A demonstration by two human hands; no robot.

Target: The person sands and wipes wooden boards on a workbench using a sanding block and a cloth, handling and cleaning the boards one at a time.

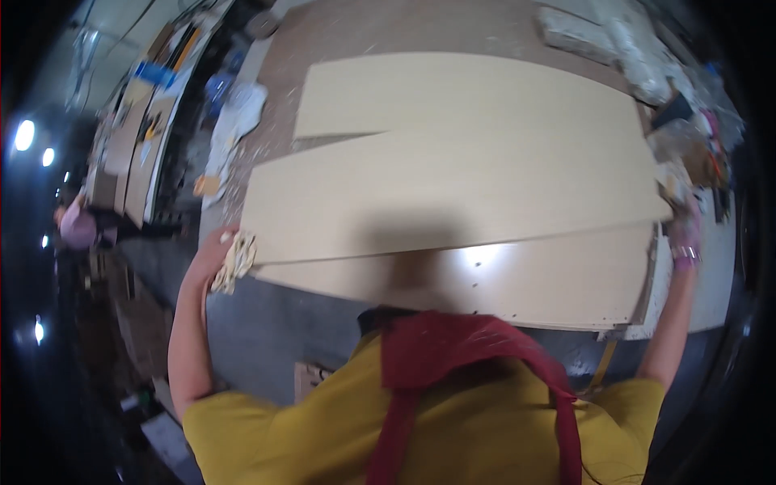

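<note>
A long beige panel (pixel 453 190) spans the space between my hands, slanted over other boards. My left hand (pixel 212 255) is closed at its near left corner, with a crumpled cream cloth (pixel 237 263) between hand and edge. At the right end, my right hand (pixel 685 222) grips the panel's corner, partly hidden, with a pale cloth (pixel 672 176) beside it. Behind lies another beige panel (pixel 469 89), partly covered by the held one. A lower beige board (pixel 558 279) shows on the near side, with small dark specks and a bright reflection on it.
The brown worktable (pixel 279 61) carries plastic-wrapped bundles (pixel 578 36) at the far right. A white cloth (pixel 234 121) and an orange block (pixel 207 185) lie along its left edge. Another person (pixel 79 225) stands at the far left, by a cluttered bench (pixel 139 153).
</note>
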